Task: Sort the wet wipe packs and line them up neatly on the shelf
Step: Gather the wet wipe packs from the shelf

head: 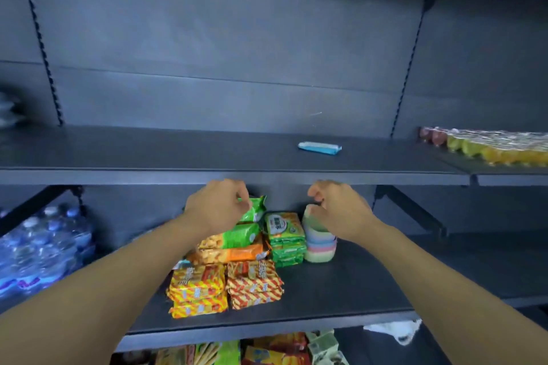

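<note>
Shelving of dark metal fills the view, seen from above the person's two bare forearms. On the upper shelf [178, 154] a single blue wet wipe pack [319, 148] lies flat, right of centre and well apart from everything else. Below it, on the middle shelf [355, 290], the left hand [218, 206] reaches in with fingers curled, pinching the top edge of a green pack [255, 210] that sits on a leaning pile of green and orange packs [234, 246]. The right hand [341, 210] hovers with fingers loosely curled just over a stack of pastel packs [321, 243]; whether it touches or grips the top one cannot be told. Between the hands stands a neat stack of green packs [286, 238]. In front lie two stacks of red and yellow striped packs [225, 287]. Bottled water [44, 249] sits at the far left, and jelly cups [486, 147] on the shelf at far right.
</note>
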Demonstrator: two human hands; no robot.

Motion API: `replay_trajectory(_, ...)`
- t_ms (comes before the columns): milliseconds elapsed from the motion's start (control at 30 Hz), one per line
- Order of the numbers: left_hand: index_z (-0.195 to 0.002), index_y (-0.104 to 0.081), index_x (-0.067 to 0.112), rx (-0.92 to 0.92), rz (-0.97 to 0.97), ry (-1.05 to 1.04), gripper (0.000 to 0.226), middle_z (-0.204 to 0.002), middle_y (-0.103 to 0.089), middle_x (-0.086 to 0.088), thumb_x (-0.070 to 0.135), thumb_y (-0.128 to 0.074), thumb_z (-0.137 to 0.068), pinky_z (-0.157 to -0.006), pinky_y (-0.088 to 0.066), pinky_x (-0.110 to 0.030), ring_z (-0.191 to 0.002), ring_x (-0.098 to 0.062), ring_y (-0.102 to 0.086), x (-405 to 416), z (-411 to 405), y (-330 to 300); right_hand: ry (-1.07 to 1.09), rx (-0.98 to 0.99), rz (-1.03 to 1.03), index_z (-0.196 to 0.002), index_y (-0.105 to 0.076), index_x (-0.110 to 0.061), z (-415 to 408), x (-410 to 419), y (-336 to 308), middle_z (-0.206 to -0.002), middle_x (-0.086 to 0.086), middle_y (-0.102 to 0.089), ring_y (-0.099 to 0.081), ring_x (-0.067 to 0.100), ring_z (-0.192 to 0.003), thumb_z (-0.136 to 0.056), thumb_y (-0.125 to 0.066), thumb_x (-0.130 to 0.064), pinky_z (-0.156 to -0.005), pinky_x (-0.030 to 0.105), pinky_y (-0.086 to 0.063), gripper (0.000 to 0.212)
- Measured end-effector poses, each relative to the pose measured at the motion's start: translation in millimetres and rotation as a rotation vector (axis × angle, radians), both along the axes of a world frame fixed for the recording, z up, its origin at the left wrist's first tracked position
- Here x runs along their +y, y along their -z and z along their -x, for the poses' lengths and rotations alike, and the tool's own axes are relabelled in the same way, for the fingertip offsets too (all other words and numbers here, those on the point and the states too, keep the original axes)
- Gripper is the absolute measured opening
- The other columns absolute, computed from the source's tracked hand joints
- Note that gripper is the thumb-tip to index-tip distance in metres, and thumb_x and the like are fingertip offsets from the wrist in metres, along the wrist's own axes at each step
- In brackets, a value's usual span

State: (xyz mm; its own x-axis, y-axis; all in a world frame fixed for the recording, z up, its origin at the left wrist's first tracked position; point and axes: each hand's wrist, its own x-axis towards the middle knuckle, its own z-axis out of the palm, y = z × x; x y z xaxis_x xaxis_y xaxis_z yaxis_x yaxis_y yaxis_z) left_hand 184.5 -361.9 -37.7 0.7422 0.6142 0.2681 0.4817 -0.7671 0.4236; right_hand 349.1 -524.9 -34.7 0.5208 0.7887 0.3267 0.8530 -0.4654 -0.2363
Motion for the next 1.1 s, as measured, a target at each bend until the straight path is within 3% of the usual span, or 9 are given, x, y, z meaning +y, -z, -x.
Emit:
replay_trajectory(100,-0.082,-0.058,0.033,-0.012,-0.041,-0.009,0.009,-0.096,-0.068,0.003,0.039,-0.057,-0.088,-0.083,-0.051,-0.037,-0.096,-0.022,-0.061,5,-22,-17,0.009,-0.035,-0.032,-0.114,-0.053,-0.016,-34,10,-16,-0.115,0.005,-0.056,-0.055,0.028,-0.103,-0.090,-0.057,-0.030,-0.078,0.035,-0.046,0.028)
replay_trajectory(200,-0.084,-0.058,0.035,-0.024,-0.061,-0.047,0.006,-0.100,-0.067,0.003,0.040,-0.057,-0.087,-0.084,-0.050,-0.037,-0.099,-0.024,-0.061,14,-51,-28,0.049,-0.009,-0.072,-0.122,-0.053,-0.016,-76,21,-27,-0.123,0.007,-0.054,-0.055,0.029,-0.108,-0.088,-0.060,-0.029,-0.089,0.041,-0.048,0.036)
replay_trajectory(433,-0.104,-0.058,0.030,-0.052,-0.081,-0.122,0.017,-0.103,-0.066,0.008,0.036,-0.058,-0.089,-0.088,-0.049,-0.039,-0.102,-0.021,-0.060,44,-122,-38,0.166,0.009,-0.116,-0.123,-0.049,-0.009,-185,66,-37,-0.118,0.012,-0.053,-0.056,0.031,-0.101,-0.093,-0.054,-0.020,-0.076,0.036,-0.046,0.033)
replay_trajectory(667,-0.119,-0.052,0.028,0.025,-0.178,-0.149,0.028,-0.119,-0.059,0.007,0.036,-0.054,-0.093,-0.083,-0.047,-0.033,-0.110,-0.020,-0.056,66,-159,-31,0.207,0.168,-0.063,-0.136,-0.039,-0.008,-263,125,-19,-0.133,0.019,-0.048,-0.046,0.035,-0.121,-0.100,-0.038,-0.026,-0.093,0.039,-0.041,0.041)
replay_trajectory(800,-0.121,-0.051,0.028,0.067,-0.242,-0.138,0.030,-0.122,-0.057,0.006,0.038,-0.053,-0.093,-0.088,-0.047,-0.034,-0.112,-0.019,-0.056,72,-164,-26,0.217,0.237,0.022,-0.142,-0.031,-0.008,-286,151,-13,-0.141,0.020,-0.042,-0.040,0.036,-0.128,-0.100,-0.034,-0.035,-0.105,0.043,-0.036,0.050)
replay_trajectory(1000,-0.122,-0.052,0.028,0.083,-0.254,-0.131,0.030,-0.123,-0.057,0.006,0.037,-0.053,-0.093,-0.092,-0.047,-0.035,-0.113,-0.018,-0.055,82,-160,-25,0.245,0.249,0.130,-0.141,-0.033,-0.012,-282,168,-19,-0.145,0.016,-0.034,-0.035,0.033,-0.130,-0.087,-0.063,-0.038,-0.107,0.038,-0.031,0.067)
replay_trajectory(1100,-0.121,-0.053,0.027,0.081,-0.236,-0.139,0.030,-0.123,-0.057,0.006,0.036,-0.054,-0.093,-0.090,-0.048,-0.035,-0.113,-0.019,-0.055,86,-156,-27,0.190,0.356,0.026,-0.128,-0.049,-0.008,-271,165,-29,-0.133,0.014,-0.045,-0.051,0.025,-0.115,-0.074,-0.080,-0.027,-0.093,0.029,-0.043,0.065)
